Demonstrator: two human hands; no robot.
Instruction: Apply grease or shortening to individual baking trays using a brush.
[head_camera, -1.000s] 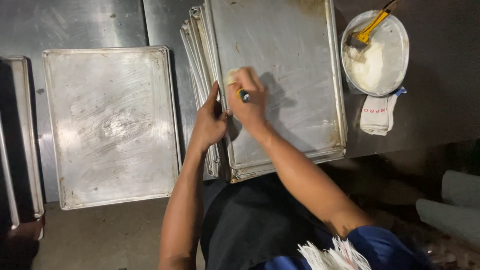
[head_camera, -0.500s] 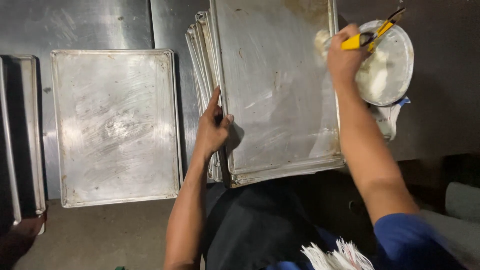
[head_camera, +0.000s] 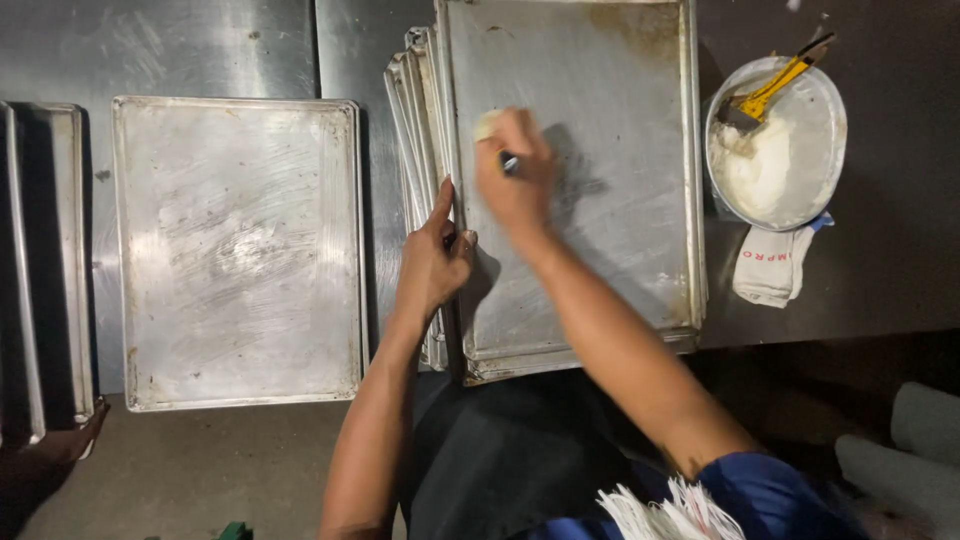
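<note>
Head view. The right hand (head_camera: 515, 185), fingers closed around a small pale-tipped applicator (head_camera: 488, 124) with a dark handle, presses on the upper-left area of the top scuffed rectangular metal baking tray (head_camera: 600, 240) at centre frame; the tray's long axis runs top to bottom, most of its bare face lying right of and below the hand. The left hand (head_camera: 432, 262), fingers partly curled with 1 extended, rests on the left edge of the tray stack (head_camera: 415, 120). A round metal bowl (head_camera: 826, 110) at upper right holds white paste (head_camera: 762, 165) and a yellow-handled brush (head_camera: 765, 95). 1 separate tray (head_camera: 240, 250) lies left on the steel surface (head_camera: 180, 50).
</note>
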